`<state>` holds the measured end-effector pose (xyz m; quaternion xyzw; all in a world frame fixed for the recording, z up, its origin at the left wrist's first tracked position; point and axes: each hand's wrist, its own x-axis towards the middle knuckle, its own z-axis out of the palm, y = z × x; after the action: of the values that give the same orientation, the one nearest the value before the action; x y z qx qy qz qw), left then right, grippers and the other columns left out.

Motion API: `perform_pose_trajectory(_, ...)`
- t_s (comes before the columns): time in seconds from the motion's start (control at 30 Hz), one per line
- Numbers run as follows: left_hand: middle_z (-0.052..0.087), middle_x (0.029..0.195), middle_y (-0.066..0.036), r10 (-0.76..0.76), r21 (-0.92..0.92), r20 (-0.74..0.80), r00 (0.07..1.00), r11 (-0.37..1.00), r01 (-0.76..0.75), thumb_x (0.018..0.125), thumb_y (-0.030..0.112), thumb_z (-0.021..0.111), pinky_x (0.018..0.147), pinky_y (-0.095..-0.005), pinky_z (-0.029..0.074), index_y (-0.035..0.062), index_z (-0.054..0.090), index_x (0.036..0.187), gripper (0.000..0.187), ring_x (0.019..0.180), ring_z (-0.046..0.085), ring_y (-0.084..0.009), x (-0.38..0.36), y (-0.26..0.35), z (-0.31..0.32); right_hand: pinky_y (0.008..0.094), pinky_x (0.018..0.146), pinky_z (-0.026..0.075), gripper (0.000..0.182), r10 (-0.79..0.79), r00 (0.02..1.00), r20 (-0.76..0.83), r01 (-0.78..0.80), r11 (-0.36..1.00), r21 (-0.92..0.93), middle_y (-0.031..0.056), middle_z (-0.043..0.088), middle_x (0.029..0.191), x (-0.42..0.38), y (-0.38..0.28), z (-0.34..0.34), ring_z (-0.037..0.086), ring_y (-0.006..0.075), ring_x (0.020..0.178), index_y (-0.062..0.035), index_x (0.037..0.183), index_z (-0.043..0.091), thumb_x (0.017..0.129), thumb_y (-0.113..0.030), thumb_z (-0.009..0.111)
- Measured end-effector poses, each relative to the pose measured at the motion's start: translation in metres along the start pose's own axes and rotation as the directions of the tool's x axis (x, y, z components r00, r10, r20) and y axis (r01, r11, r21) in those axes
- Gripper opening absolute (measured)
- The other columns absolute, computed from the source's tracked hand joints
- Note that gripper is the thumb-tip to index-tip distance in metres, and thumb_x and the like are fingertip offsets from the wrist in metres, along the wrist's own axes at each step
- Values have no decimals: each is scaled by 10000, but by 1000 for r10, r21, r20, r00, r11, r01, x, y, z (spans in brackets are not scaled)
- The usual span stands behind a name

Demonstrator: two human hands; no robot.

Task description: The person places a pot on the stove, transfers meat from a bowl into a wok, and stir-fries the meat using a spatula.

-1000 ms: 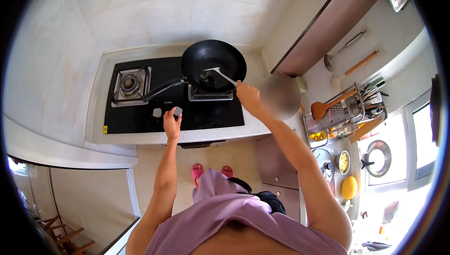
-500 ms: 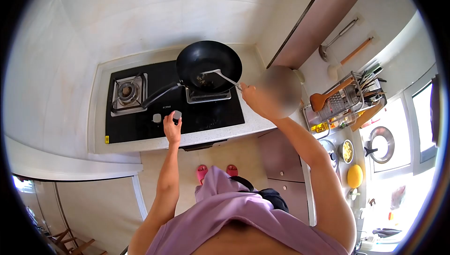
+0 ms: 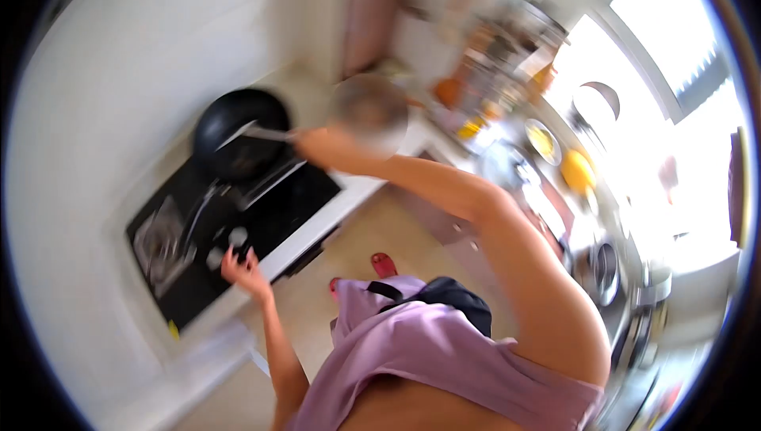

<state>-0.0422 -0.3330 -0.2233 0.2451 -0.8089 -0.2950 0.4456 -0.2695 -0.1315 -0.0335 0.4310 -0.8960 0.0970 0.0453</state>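
Note:
A black wok [image 3: 218,134] sits over the right burner of the black gas stove [image 3: 289,205]. My right hand [image 3: 319,148] is closed around the handle of a metal spatula [image 3: 265,133], whose head reaches into the wok. Just below the grey stove knob [image 3: 238,236], my left hand [image 3: 246,272] is open, its fingers spread and curved with nothing between them. A second knob [image 3: 215,257] lies beside its fingertips. Motion blur softens the wok's contents.
The left burner [image 3: 162,245] lies under the wok's long handle [image 3: 194,213]. Along the right counter stand a utensil rack [image 3: 503,59], a bowl of yellow pieces [image 3: 543,142], a yellow fruit [image 3: 579,171] and a metal pot [image 3: 604,272]. A round blurred patch covers the counter beside my right hand.
The view has swung to the right, so the stove appears lower left and tilted. My left hand has let go of the knob. My right hand still holds the spatula in the wok.

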Motion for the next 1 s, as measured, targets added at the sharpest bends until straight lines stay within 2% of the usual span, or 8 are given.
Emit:
perform_pose_trajectory(0.13,473,1087,-146,152,-72,264,952,988,-138,841,64,556,626,-312,483,42,532,1063,224,918,522,-249,-46,25,0,407,601,513,196,271,962,20,-247,842,480,196,617,704,16,13,40,624,333,693,24,700,623,712,-153,540)
perform_pose_trajectory(0.2,471,1078,-130,143,-114,483,864,988,-100,850,65,532,593,-285,469,38,551,1018,171,919,523,-244,-72,45,-2,238,352,372,247,286,902,323,-322,-51,945,42,510,573,10,15,62,444,113,411,-7,909,608,810,-208,506)
perform_pose_trajectory(0.27,469,1078,-125,223,-166,586,779,974,-154,849,66,530,579,-279,463,37,559,999,155,918,524,-240,-95,52,2,165,324,256,296,-7,935,353,-258,-698,668,-49,373,542,-35,11,30,298,32,396,-25,1064,541,863,-219,445)
perform_pose_trajectory(0.33,461,1081,-120,225,-230,736,638,970,-77,837,53,529,572,-283,454,33,573,961,133,899,527,-229,-116,72,3,149,322,212,329,-24,985,168,-118,-809,576,-77,281,543,-104,12,-1,233,8,395,-49,1158,478,886,-209,384)
perform_pose_trajectory(0.53,425,1111,-115,429,-399,864,262,902,-161,801,-23,500,636,-312,455,31,579,936,166,846,540,-220,-160,92,29,153,327,189,447,593,787,168,282,-589,757,-72,268,535,-401,17,-96,227,2,402,-9,1192,457,871,-316,497)
perform_pose_trajectory(0.77,417,1112,-116,607,-611,791,-81,774,-167,795,-44,485,636,-332,471,41,570,921,174,804,552,-232,-242,252,111,149,372,222,405,803,-552,-226,125,348,929,-55,367,565,-741,-14,-149,288,5,423,-35,1213,451,899,-291,431)
perform_pose_trajectory(0.87,419,1118,-103,601,-616,787,-139,779,-121,801,-35,490,613,-312,481,54,576,928,177,793,556,-205,-303,338,145,195,391,327,353,453,-802,-388,-327,210,921,-14,453,596,-875,20,-102,398,45,454,-38,1184,505,893,-239,492)
perform_pose_trajectory(1.0,414,1136,-91,639,-668,725,-258,744,-36,804,-19,507,601,-283,482,62,584,936,173,792,560,-177,-360,437,146,438,683,423,346,318,-706,-632,-708,-339,620,266,556,783,-963,78,-30,551,409,768,19,1153,470,838,-122,498)
